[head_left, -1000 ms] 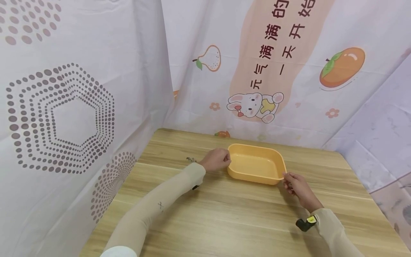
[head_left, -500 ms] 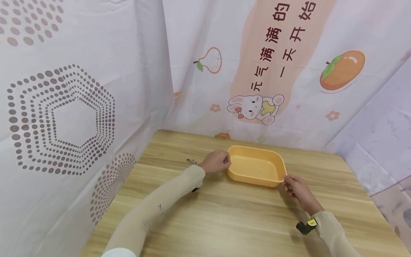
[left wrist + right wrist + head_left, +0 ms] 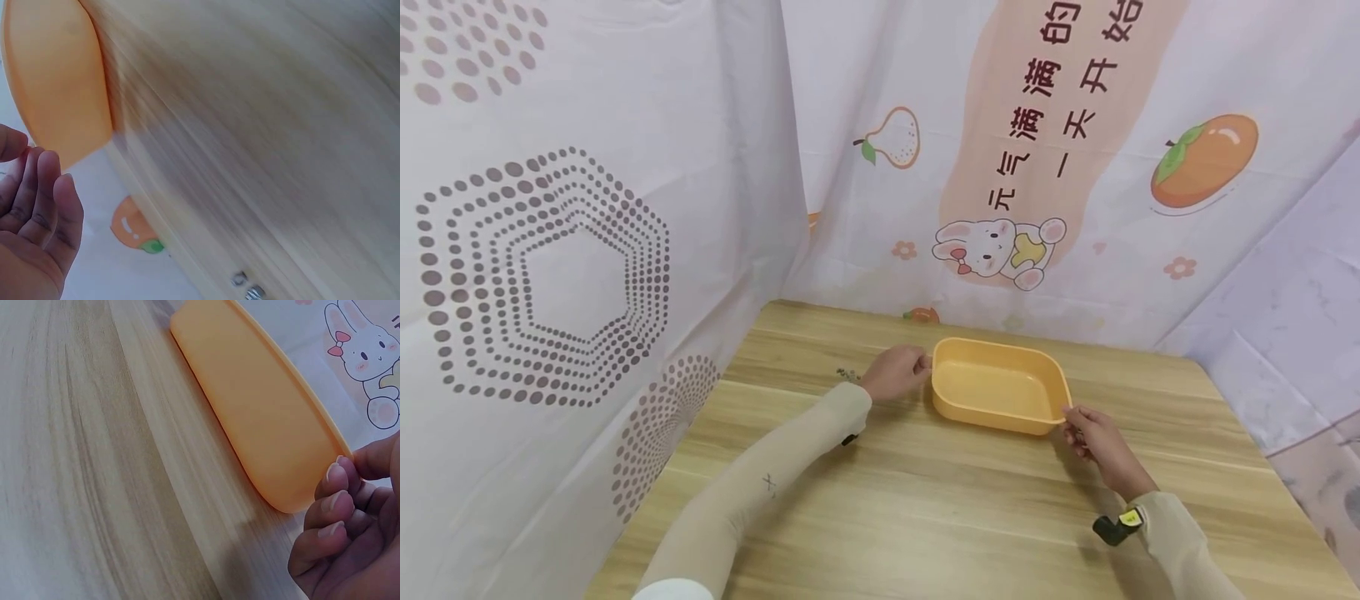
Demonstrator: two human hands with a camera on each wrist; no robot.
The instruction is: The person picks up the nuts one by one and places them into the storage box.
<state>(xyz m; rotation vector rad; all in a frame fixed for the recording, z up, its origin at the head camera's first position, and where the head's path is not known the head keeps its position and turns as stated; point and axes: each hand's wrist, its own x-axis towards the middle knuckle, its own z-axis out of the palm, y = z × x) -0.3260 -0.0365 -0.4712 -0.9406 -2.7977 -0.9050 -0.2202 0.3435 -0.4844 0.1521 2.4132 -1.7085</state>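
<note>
The orange tray [image 3: 992, 418] sits toward the worktop's [image 3: 925, 517] back; the right hand [image 3: 1097, 442] pinches its near right corner, presumably for steadiness, while the left hand [image 3: 897, 372] is at its opposite end, whether gripping I cannot tell

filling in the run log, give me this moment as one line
yellow tray: on table | right grip: pinches rim corner | left grip: at opposite side, pinch unclear
</note>
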